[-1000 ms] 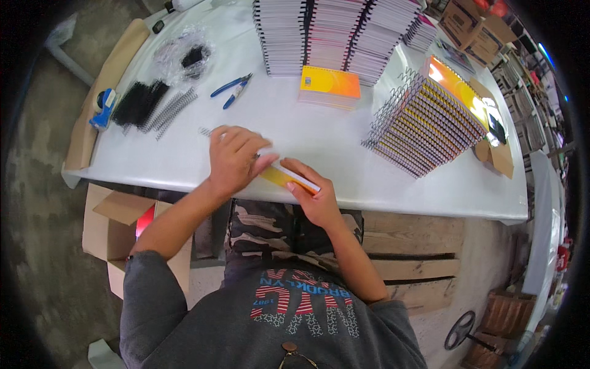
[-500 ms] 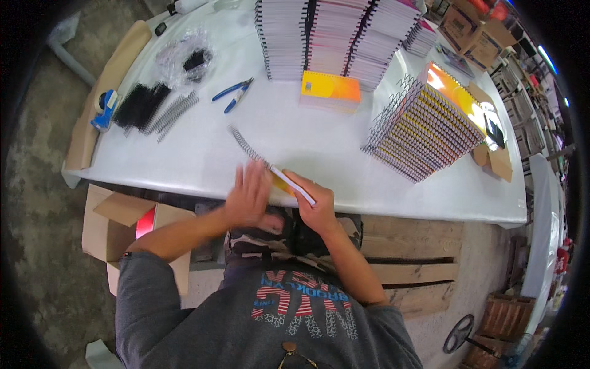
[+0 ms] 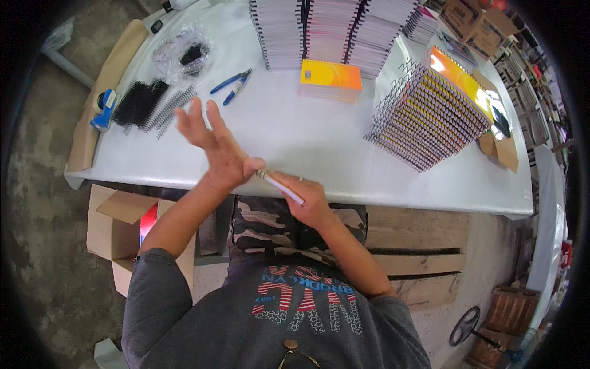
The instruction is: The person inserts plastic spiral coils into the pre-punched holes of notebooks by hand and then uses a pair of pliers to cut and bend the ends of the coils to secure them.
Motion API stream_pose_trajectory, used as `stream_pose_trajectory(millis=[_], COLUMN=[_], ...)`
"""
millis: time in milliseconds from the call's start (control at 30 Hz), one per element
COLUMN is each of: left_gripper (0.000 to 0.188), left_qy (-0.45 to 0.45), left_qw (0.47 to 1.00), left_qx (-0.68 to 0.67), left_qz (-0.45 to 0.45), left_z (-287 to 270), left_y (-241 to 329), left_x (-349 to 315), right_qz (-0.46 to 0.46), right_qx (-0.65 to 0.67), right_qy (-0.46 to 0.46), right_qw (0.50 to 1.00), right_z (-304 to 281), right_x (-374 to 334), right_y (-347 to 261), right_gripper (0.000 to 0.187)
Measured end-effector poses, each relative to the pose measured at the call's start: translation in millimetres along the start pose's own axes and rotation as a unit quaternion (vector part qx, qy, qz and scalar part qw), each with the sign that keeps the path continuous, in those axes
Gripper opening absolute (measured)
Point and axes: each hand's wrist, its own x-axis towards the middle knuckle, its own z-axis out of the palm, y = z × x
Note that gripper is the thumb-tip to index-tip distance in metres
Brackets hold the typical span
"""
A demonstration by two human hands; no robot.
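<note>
My right hand [image 3: 312,202] is closed round a thin notebook [image 3: 285,187], its white page edge facing up, just over the table's near edge. A short bit of spiral wire [image 3: 262,174] shows at the notebook's far left end; whether more of it lies behind my left hand is hidden. My left hand [image 3: 219,147] is raised with the fingers spread wide, its thumb beside that wire end. Beyond it are loose metal coils [image 3: 175,109], a bundle of black coils [image 3: 141,103] and blue-handled pliers [image 3: 232,87].
On the white table [image 3: 295,135] stand tall stacks of bound books [image 3: 332,31], a small stack of yellow-orange notebooks [image 3: 330,80] and a large coil-bound pile [image 3: 430,117]. A blue tape dispenser [image 3: 104,111] lies at left. An open carton [image 3: 110,230] sits below the left front edge.
My left hand has moved up and away from the notebook, its fingers spreading. The long coil that stuck out past the notebook no longer shows. My right hand keeps its hold.
</note>
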Motion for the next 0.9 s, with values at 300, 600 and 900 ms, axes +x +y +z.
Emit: stream_pose_trajectory(millis=[300,600,900], left_gripper=[0.057,0.076,0.116], left_qy=[-0.16,0.236,0.19], left_qw=[0.974,0.965,0.981], left_qx=[-0.131,-0.111,-0.012], left_qz=[-0.088,-0.033,-0.038], left_z=[-37,-14,9], left_y=[-10,-19,-36], left_x=[66,95,43], right_qz=[0.074,0.035,0.045], right_qx=[0.053,0.03,0.014], right_qy=[0.024,0.004,-0.052], right_qw=[0.996,0.999,0.998], right_z=[-6,-4,0], right_x=[5,0,4], right_y=[-1,12,1], right_gripper=[0.038,0.044,0.05])
